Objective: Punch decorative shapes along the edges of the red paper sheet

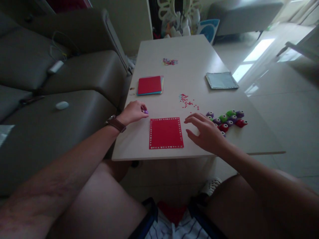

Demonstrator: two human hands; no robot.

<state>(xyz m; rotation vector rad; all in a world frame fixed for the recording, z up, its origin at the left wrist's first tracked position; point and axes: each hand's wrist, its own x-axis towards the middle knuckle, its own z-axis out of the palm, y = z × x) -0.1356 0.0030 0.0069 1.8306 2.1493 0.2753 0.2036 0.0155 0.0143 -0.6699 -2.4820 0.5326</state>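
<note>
A red square sheet (166, 133) with small punched shapes along its edges lies flat near the front of the white table (184, 49). To its left, my left hand (133, 112) is closed on a small purple punch (145, 112). My right hand (201, 130) hovers at the sheet's right side, fingers apart, holding nothing. Beside it stands a cluster of purple, green and red punches (229, 118), partly hidden by the hand. Small red paper bits (186, 101) lie scattered beyond the sheet.
A stack of coloured sheets topped by red (149, 85) lies at the left. Pale sheets with a punched border (221, 80) lie at the right. Farther back is a pile of multicoloured bits (169, 61). A grey sofa (82, 73) adjoins the table's left side.
</note>
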